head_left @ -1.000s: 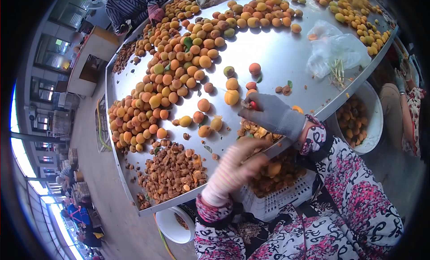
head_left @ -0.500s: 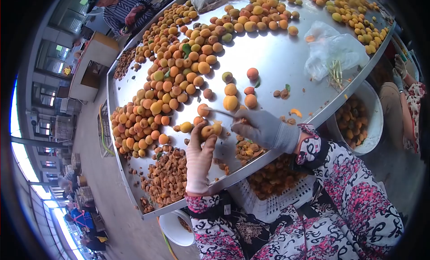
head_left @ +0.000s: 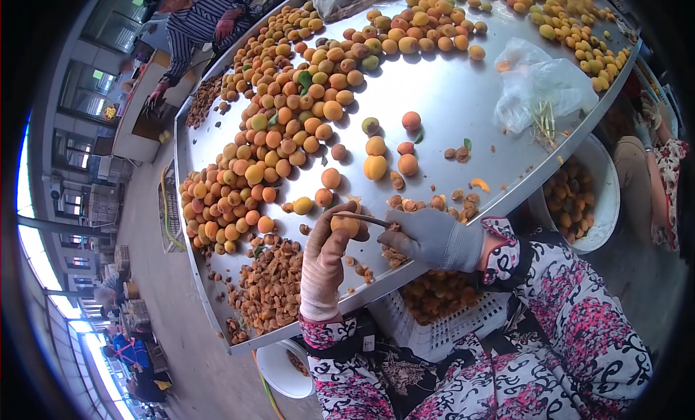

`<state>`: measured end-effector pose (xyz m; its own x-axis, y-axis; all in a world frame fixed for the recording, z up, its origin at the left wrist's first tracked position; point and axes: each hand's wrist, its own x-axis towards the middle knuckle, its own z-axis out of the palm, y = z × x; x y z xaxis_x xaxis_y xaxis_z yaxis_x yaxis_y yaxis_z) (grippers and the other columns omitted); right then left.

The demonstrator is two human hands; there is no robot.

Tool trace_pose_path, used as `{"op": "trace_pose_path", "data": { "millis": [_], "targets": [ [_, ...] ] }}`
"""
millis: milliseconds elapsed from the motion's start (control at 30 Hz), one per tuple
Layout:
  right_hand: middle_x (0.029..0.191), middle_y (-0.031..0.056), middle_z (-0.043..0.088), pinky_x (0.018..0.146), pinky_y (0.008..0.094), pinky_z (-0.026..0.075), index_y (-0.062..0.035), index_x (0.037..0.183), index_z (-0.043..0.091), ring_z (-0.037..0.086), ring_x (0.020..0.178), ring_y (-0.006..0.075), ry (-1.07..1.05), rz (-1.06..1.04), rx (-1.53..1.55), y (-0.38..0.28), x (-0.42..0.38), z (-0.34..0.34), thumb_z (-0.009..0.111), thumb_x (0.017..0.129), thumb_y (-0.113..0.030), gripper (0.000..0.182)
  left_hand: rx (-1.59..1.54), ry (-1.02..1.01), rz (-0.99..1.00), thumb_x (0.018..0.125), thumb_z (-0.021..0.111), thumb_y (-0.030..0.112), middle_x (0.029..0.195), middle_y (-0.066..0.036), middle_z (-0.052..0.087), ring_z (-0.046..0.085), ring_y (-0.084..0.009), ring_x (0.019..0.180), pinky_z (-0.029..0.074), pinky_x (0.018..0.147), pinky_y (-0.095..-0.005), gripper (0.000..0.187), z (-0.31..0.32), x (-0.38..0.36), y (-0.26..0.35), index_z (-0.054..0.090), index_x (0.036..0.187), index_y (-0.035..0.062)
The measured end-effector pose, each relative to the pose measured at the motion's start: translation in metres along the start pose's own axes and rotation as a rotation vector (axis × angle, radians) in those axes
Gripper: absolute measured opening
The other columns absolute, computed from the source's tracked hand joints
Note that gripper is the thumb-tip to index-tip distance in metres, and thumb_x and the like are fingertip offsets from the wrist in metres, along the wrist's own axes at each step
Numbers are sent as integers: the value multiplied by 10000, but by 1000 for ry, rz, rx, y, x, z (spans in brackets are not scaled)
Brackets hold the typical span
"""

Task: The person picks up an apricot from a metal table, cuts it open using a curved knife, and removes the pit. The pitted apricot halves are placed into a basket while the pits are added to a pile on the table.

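Observation:
My left hand (head_left: 322, 264), in a white glove, pinches an apricot (head_left: 346, 224) over the near edge of the metal table. A thin, slightly curved knife (head_left: 367, 219) is in my right hand (head_left: 423, 239), which wears a grey glove. The blade's tip reaches the apricot's upper side; how deep it goes I cannot make out. Just beyond my hands lie a few loose apricots (head_left: 375, 167). A brown heap of apricot pits (head_left: 268, 284) sits left of my left hand, and more pits (head_left: 434, 203) are scattered beyond my right hand.
A large apricot pile (head_left: 282, 130) spreads over the left of the metal table (head_left: 434, 94). A plastic bag (head_left: 539, 83) lies at right. Below the edge are a white crate (head_left: 405, 326) and buckets (head_left: 604, 224), (head_left: 271, 369). Other people work at the far left and right.
The knife's blade has swung down from above the apricots to the one in my left hand. My right hand has moved slightly down. Across the table, a co-worker's arm has stretched outward.

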<state>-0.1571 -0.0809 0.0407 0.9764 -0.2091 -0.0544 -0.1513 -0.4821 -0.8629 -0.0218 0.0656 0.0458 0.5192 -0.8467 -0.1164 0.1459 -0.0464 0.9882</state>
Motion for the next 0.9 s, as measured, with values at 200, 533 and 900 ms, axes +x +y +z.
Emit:
{"op": "trace_pose_path", "data": {
  "millis": [200,533,900],
  "targets": [
    [811,218,600,672,410,473,-43,1087,525,595,800,377,224,47,180,8,4,38,487,891,-336,355,-914,188,-79,896,487,427,1008,-178,594,544,-247,988,420,889,-346,541,55,11,-19,429,1199,-18],
    [793,211,597,672,433,465,-28,1013,516,584,776,394,306,-8,289,13,12,49,455,903,-350,346,-819,320,-96,896,518,353,889,-114,628,570,-243,925,475,792,-339,468,62,15,-15,440,1220,24],
    [770,204,598,634,399,467,-40,1074,500,598,766,379,207,-18,297,3,13,27,468,906,-311,320,-246,291,143,891,533,301,984,-100,590,539,-171,925,428,839,-309,410,48,11,-6,455,1186,27]
  ]
}}
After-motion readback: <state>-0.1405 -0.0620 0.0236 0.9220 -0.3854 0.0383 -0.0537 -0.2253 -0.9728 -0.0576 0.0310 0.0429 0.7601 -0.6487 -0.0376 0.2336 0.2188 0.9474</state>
